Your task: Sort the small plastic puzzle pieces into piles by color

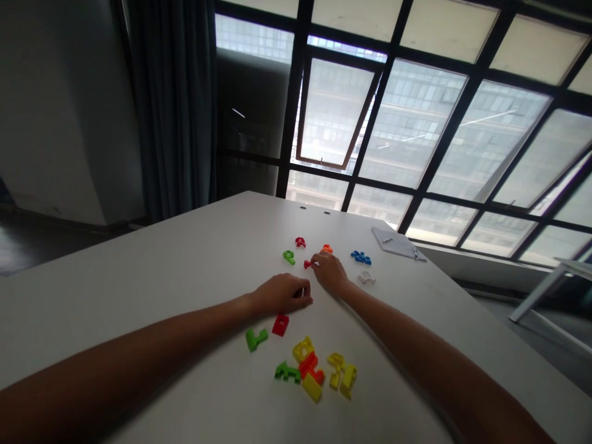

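Observation:
Near the middle of the table, my right hand pinches a small red plastic piece at its fingertips. My left hand rests closer to me with curled fingers. Whatever they may hold is hidden. Just below it lies a red block with a hole, and beside that a green piece. Beyond the hands are a red piece, a light green piece and an orange piece, partly covered by my right hand. A blue piece and a white piece lie to the right.
Nearer me is a cluster with a yellow piece, an orange-red piece, a green piece and several more yellow ones. Papers with a pen lie by the right edge of the white table. A white-framed stand stands right.

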Motion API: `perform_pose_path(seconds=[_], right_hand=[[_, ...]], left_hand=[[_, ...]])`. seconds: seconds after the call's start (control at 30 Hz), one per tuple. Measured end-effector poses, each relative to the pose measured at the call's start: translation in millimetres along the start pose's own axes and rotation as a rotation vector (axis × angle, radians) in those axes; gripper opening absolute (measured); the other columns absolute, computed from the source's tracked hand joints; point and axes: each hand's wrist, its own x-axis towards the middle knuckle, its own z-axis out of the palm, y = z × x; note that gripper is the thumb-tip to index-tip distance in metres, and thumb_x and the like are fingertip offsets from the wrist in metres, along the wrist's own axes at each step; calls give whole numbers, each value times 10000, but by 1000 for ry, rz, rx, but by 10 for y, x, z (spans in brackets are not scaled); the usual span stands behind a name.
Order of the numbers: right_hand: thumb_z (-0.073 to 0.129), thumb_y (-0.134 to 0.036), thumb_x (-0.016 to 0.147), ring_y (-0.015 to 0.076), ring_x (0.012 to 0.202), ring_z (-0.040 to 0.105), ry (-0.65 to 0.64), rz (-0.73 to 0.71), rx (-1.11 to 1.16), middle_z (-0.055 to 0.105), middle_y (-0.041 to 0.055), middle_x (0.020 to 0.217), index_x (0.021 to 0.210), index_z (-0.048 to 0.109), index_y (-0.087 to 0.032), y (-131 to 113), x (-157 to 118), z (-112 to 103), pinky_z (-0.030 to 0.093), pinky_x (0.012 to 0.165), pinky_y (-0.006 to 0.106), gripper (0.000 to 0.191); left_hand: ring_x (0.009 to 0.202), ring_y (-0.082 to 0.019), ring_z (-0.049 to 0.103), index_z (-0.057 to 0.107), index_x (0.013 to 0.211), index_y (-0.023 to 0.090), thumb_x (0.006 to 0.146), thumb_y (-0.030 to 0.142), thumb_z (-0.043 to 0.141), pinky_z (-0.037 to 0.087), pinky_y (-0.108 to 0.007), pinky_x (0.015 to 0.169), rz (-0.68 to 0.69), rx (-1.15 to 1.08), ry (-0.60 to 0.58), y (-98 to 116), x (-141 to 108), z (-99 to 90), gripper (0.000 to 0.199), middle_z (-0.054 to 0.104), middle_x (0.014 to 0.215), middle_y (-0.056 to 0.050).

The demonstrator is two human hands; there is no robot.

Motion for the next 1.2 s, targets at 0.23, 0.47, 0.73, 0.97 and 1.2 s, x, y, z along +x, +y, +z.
perform_pose_path(seconds=[0.23,0.47,0.73,0.97,1.2], right_hand=[[489,-87,938,243,1043,661,-3,128,10,723,148,1129,1123,740,-160,-54,586,273,462,907,336,320],[481,-90,914,240,1116,651,117,86,129,705,124,1260,1301,648,-178,-170,492,132,481,996,370,430],[610,-240,946,143,676,652,-2,-402,519,739,21,861,1014,725,-220,-612,-506,-590,541,673,264,134],[684,-213,920,167,888,676,-413,-573,383,695,45,1232,1264,696,-307,-750,-804,-589,548,819,278,357],[736,-251,865,120,625,638,-362,-327,554,740,12,931,1087,732,-225,-447,-841,-472,530,647,247,224]], left_hand=[[687,-169,608,695,929,244,909,424,615,349,-256,619,8,3,-10,14,-3,-2,198,714,794,3],[663,-166,589,685,894,238,909,447,611,335,-266,600,-2,-22,-24,15,-7,-14,223,700,775,0],[726,-170,635,715,880,188,861,401,661,412,-256,638,-9,-268,32,-157,60,38,220,717,815,-14],[616,-140,552,687,902,147,889,544,620,410,-249,575,-100,-579,69,-286,123,-32,402,632,693,-1],[626,-132,539,698,914,145,892,454,634,402,-244,591,-100,-552,76,-266,113,-8,316,615,690,11]])
